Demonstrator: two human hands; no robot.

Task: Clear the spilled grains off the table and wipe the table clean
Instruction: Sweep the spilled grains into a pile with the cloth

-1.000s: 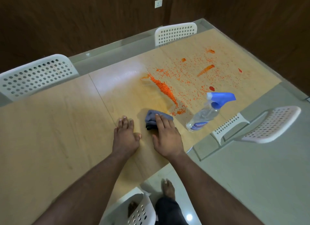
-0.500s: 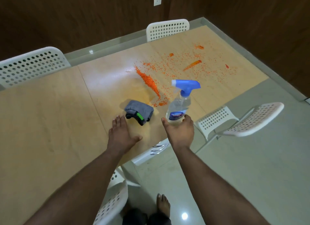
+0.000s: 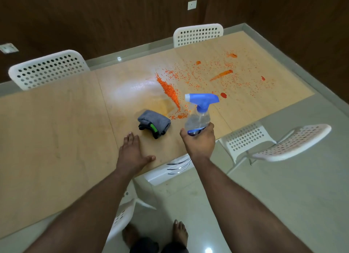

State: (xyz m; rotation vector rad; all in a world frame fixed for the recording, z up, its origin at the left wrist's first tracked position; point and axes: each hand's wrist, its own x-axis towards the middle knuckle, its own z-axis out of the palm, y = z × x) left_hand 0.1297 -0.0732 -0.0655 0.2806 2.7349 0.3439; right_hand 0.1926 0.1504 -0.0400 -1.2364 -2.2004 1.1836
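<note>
Orange grains [image 3: 168, 90] lie spilled over the far right half of the light wooden table [image 3: 56, 132], thickest in a diagonal streak, with red smears among them. A folded grey cloth [image 3: 154, 123] with a black and green part sits just left of that streak. My right hand [image 3: 199, 142] grips the base of a clear spray bottle [image 3: 199, 117] with a blue trigger head, held upright above the table's near edge. Flat on the table, fingers straight, rests my left hand [image 3: 132, 152], close to the cloth but apart from it.
White perforated chairs stand around the table: two at the far side [image 3: 47, 69] [image 3: 197, 34], one at the right [image 3: 279, 145], one below me [image 3: 122, 215]. My bare feet [image 3: 180, 232] are on the pale tiled floor. Dark walls enclose the corner.
My right hand left the cloth, took hold of the spray bottle and lifted it upright. The left hand stayed flat on the table. My view shifted back from the table.
</note>
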